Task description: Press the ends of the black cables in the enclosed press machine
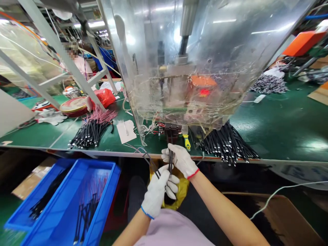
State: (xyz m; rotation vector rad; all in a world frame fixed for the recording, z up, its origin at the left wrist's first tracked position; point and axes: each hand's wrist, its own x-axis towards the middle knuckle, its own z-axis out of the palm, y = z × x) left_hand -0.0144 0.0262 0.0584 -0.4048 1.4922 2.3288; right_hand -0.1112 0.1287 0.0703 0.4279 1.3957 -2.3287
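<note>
My left hand [160,189], in a white glove with a blue cuff, is closed on black cables [156,172] whose thin wires trail up and to the left. My right hand [179,160], gloved in white with a red cuff, pinches a pair of black cables [170,160] that run upward to a dark fixture [172,129] under a clear plastic shield [164,95]. The hands are close together, just in front of the table edge. Beside the fixture lies a yellow-green tool [187,142].
Bundles of black cables lie on the green table at left [89,131] and right [228,141]. A blue tray [69,205] with cables stands at lower left. A cardboard box [289,215] is at lower right. A person [79,65] sits beyond the frame.
</note>
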